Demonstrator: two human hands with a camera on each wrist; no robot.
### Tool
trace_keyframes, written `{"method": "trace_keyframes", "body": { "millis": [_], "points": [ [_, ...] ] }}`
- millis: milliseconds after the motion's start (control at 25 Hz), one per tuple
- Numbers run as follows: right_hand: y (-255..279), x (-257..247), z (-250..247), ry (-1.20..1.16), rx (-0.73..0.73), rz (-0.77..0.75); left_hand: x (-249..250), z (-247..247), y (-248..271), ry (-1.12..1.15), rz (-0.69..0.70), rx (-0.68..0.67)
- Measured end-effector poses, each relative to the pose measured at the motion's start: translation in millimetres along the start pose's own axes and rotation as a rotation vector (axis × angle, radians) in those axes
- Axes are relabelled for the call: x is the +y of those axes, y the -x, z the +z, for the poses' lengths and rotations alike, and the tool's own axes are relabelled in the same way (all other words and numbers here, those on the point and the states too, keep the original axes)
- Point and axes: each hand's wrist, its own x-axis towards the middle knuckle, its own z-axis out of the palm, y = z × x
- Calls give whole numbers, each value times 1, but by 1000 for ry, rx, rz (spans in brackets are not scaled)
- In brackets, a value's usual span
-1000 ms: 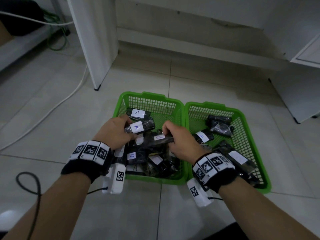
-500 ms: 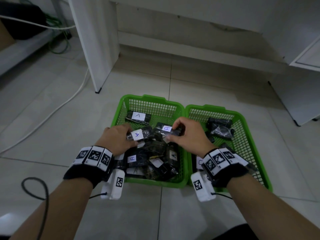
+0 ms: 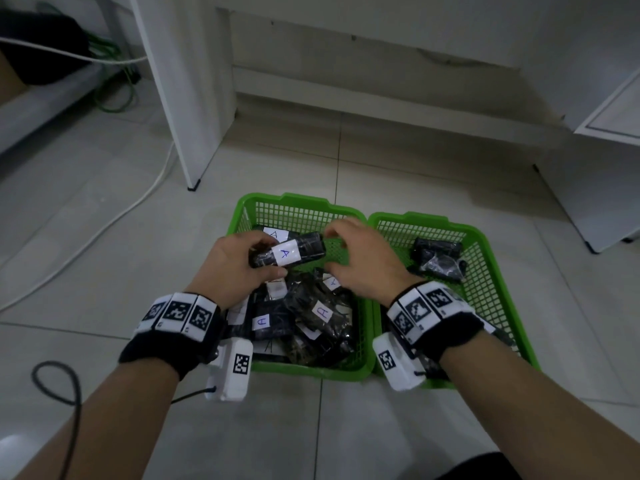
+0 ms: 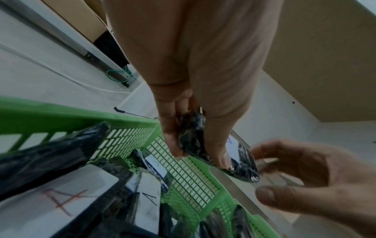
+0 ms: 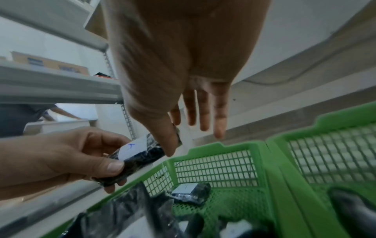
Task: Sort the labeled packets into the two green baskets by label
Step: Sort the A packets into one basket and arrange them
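Two green baskets sit side by side on the tiled floor, the left basket (image 3: 294,202) and the right basket (image 3: 485,233). My left hand (image 3: 265,258) grips a black packet labeled A (image 3: 287,252) above the left basket, thumb below and fingers over its left end. My right hand (image 3: 337,251) hovers at the packet's right end with fingers straight; in the right wrist view its thumb (image 5: 168,141) touches that end of the packet (image 5: 142,154). Several black packets with A labels (image 3: 322,313) lie piled in the left basket. A few black packets (image 3: 436,258) lie in the right basket.
A white cabinet leg (image 3: 194,185) stands on the floor behind the left basket. A white cable (image 3: 104,223) runs across the tiles at left, and a black cable loop (image 3: 69,375) lies near my left forearm. Another white cabinet (image 3: 606,168) stands at right.
My left hand has lifted the A packet higher over the left basket. My right hand has let go of the packet it gripped and now spreads at the A packet's right end.
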Motion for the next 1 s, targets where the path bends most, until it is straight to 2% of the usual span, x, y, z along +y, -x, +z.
{"method": "trace_keyframes", "body": {
  "millis": [80, 160, 200, 280, 360, 400, 480, 560, 760, 880, 920, 1000],
  "points": [
    [-15, -5, -9, 16, -8, -75, 0, -1, 0, 11, 7, 38],
    [-24, -8, -15, -54, -84, 15, -7, -4, -3, -14, -15, 38],
    [-25, -9, -14, -81, -139, 81, -11, -5, -4, -78, -31, 6],
    [-21, -12, 1, -63, -310, 148, -19, -3, -4, -353, -63, -34],
    [-12, -14, 23, 2, -440, 123, -21, 1, -2, -581, -90, 0],
    [-8, -15, 32, 47, -459, 99, -20, 0, -1, -626, -106, 24],
    [-6, -18, 40, 86, -418, 74, -21, -5, -2, -609, -164, 67],
    [-11, -18, 35, 8, -400, 87, -25, -11, -3, -541, -196, 82],
    [-11, -13, 27, -159, -407, 84, -27, -9, -2, -542, -237, 32],
    [-10, -23, 32, -51, -522, 99, -23, -6, 0, -620, -233, 29],
    [-18, -28, 34, -44, -491, 120, -22, -5, 2, -643, -226, 19],
    [-48, -36, 41, 11, -311, 105, -20, -4, 4, -669, -227, 14]
  ]
}}
